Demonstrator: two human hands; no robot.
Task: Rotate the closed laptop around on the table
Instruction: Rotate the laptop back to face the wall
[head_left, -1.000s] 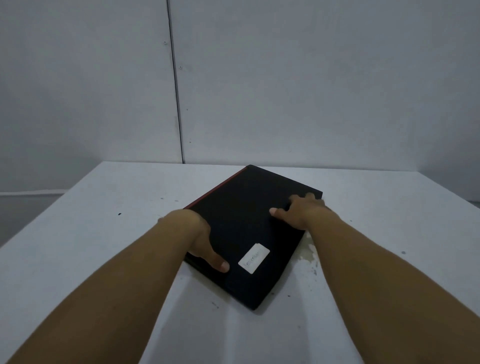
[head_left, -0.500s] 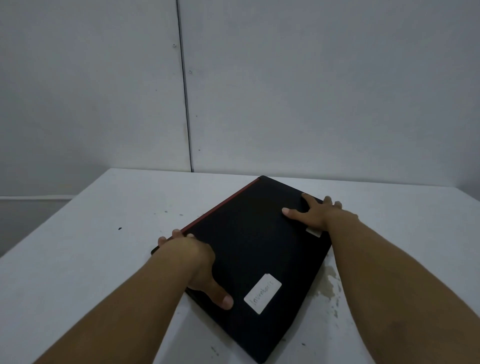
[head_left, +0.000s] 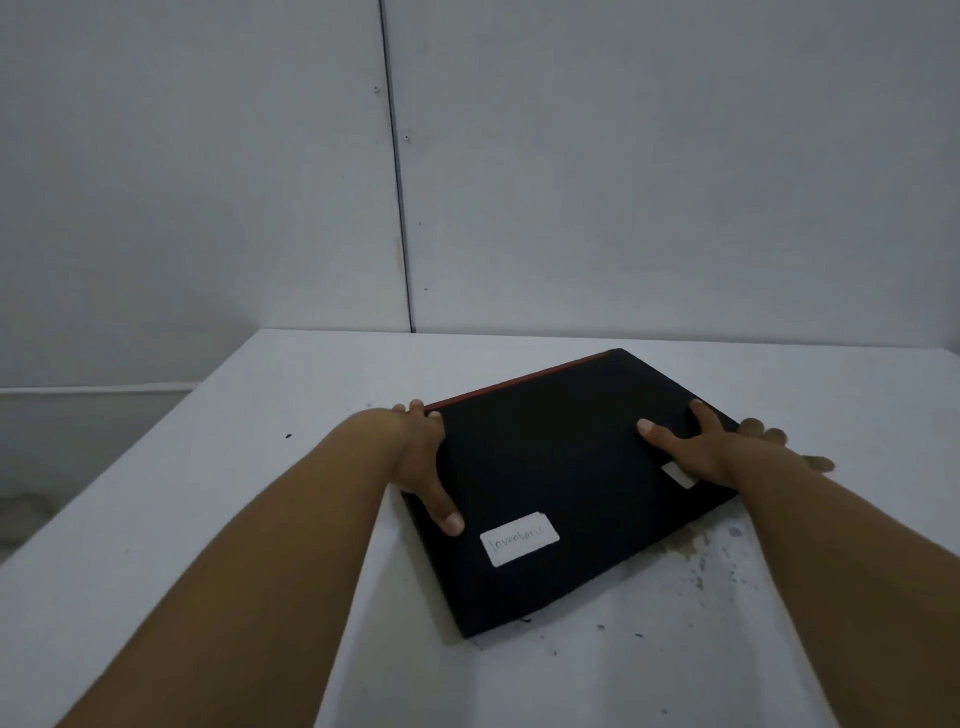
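Note:
A closed black laptop (head_left: 561, 478) with a red strip along its far-left edge lies skewed on the white table (head_left: 218, 519). A white handwritten label (head_left: 519, 538) sits on its lid near me. My left hand (head_left: 423, 457) grips the laptop's left corner, thumb on the lid and fingers curled over the edge. My right hand (head_left: 717, 447) holds the right side, thumb and forefinger spread on the lid, other fingers over the edge, partly covering a second small white sticker (head_left: 678, 474).
The table's left edge (head_left: 104, 478) drops off to a grey floor. A plain grey wall (head_left: 623, 182) stands right behind the table's far edge. Dark stains and specks (head_left: 696, 556) mark the tabletop to the right of the laptop.
The laptop has turned clockwise under both hands, its long sides now lying more crosswise to me. My left hand moved up to the left corner; my right hand came nearer along the right side.

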